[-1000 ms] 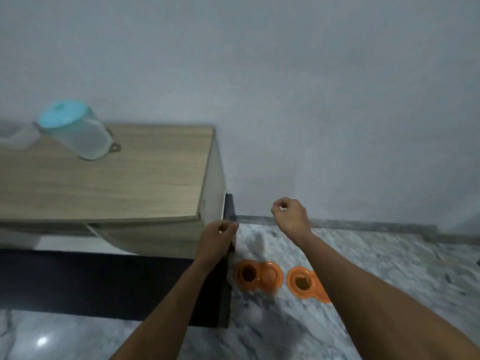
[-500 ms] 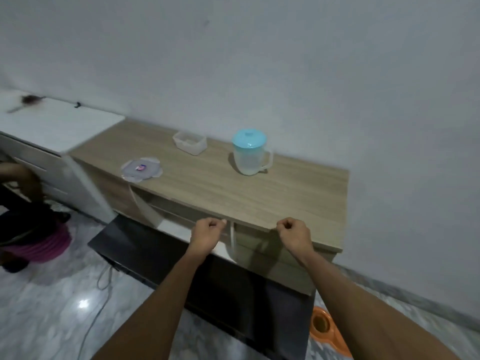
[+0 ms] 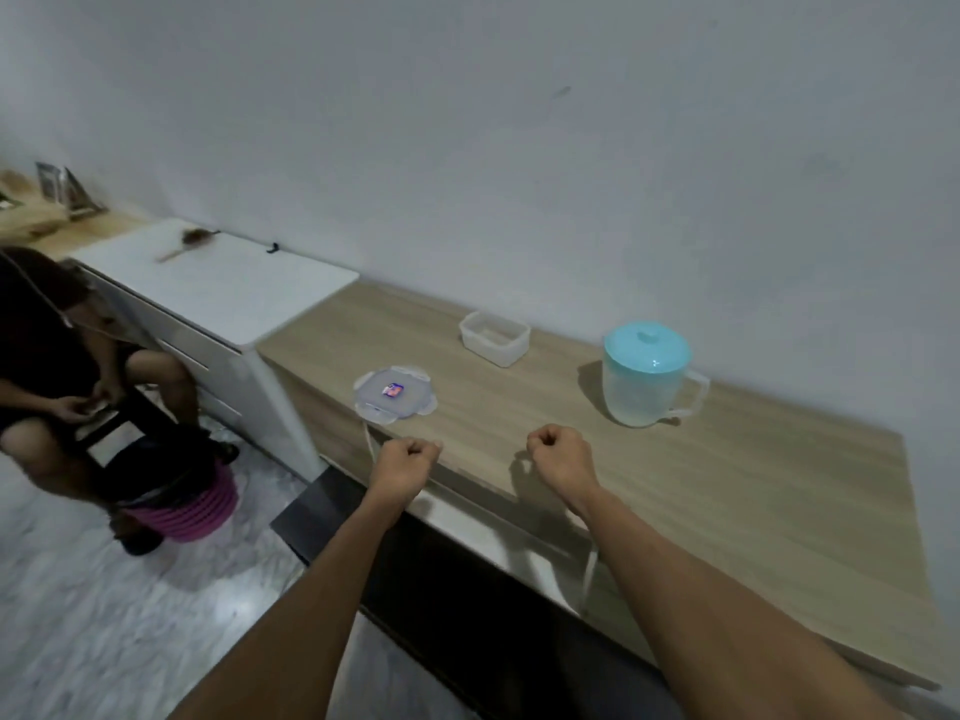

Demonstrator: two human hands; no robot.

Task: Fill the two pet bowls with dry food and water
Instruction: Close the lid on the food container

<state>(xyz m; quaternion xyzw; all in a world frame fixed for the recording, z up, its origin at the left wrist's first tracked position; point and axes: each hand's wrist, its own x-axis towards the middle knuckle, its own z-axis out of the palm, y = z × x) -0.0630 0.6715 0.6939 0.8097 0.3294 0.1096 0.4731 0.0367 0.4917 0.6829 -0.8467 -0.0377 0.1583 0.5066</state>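
Head view, looking down along both bare forearms. Left hand (image 3: 408,459) was balled into a fist, fingers curled into the palm with nothing in them, and it hung over the front edge of the wooden countertop (image 3: 753,511). Right hand (image 3: 560,456) was the same: a closed fist gripping nothing, just right of the left hand and a little farther in over the board, its shadow on the wood beside it. Translucent plastic jug (image 3: 644,392) stood upright on the countertop beyond the right hand and slightly to its right, apart from it. It was capped with a teal lid (image 3: 647,348), and its handle (image 3: 696,392) pointed away to the right. Contents could not be made out. Clear rectangular container (image 3: 494,339) sat uncovered farther back, beyond the gap between the two hands, near the wall (image 3: 519,148); what it held could not be told. Flat clear snap-on cover (image 3: 410,407) lay just beyond the left hand, close to the front edge, with a small red-and-blue sticker (image 3: 393,390) on top. Well off to the left of the left hand, a white cabinet (image 3: 223,288) butted against the countertop with a brush (image 3: 189,241) lying on it. A seated person (image 3: 47,356) was farther left, with a pink ribbed object (image 3: 192,506) by that person's legs on the marble floor (image 3: 104,615).
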